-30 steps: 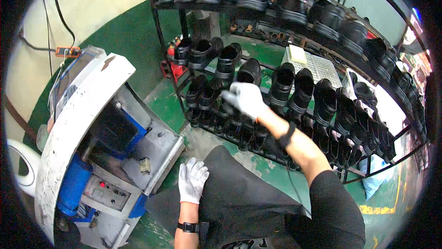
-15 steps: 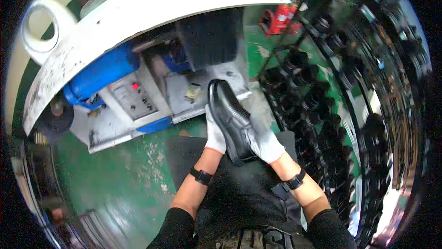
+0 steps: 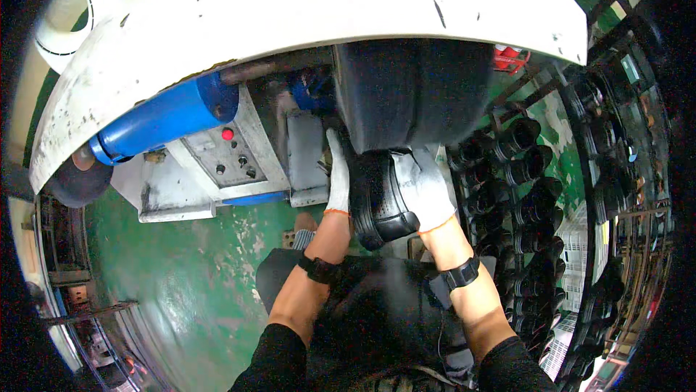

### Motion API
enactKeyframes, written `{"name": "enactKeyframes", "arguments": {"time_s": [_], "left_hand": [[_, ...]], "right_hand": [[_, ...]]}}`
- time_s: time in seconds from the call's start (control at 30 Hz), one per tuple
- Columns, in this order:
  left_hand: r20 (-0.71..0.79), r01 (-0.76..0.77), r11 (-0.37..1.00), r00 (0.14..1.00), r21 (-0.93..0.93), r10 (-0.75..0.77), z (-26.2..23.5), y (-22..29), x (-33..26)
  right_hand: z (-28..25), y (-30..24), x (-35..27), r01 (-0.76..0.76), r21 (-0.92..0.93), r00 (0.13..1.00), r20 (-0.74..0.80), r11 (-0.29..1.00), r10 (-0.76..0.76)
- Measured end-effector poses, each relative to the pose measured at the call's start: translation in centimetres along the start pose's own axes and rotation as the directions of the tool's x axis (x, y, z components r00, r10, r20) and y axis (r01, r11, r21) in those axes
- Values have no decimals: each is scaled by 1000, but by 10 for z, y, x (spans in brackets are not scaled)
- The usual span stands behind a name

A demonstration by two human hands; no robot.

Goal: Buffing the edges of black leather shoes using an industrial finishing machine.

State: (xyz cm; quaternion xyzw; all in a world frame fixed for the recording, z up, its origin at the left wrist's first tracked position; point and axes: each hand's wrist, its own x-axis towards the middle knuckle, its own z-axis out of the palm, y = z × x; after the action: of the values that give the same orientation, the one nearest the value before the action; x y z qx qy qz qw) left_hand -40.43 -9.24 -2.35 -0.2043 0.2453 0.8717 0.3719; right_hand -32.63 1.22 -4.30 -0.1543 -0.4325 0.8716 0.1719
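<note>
Both gloved hands, left hand (image 3: 338, 174) and right hand (image 3: 424, 189), clasp the black shoe (image 3: 380, 200) under the press head (image 3: 413, 91); next, seating it squarely seems needed

I see one black shoe (image 3: 382, 196), glossy, sole ridged along its edge, held sole-side up just under the machine's dark rounded press head (image 3: 413, 91), its toe end hidden beneath that head and probably touching it.
</note>
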Motion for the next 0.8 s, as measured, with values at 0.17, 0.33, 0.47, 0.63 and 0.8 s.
{"name": "enactKeyframes", "arguments": {"time_s": [0.17,0.33,0.47,0.63,0.8], "left_hand": [[-42,-161,985,986,66,164,-12,39,-1],[-5,-240,961,970,138,243,-11,52,11],[35,-276,946,961,172,274,-9,53,22],[-89,-243,967,964,79,250,-21,51,15],[-23,-359,885,924,297,383,-58,43,23]], "right_hand": [[17,-1,23,504,-811,836,545,-298,-67],[20,-7,23,419,-819,889,458,-392,-4],[22,-17,20,347,-805,924,380,-481,30],[31,0,23,322,-795,941,328,-514,82],[24,14,33,139,-379,939,344,-915,0]]}}
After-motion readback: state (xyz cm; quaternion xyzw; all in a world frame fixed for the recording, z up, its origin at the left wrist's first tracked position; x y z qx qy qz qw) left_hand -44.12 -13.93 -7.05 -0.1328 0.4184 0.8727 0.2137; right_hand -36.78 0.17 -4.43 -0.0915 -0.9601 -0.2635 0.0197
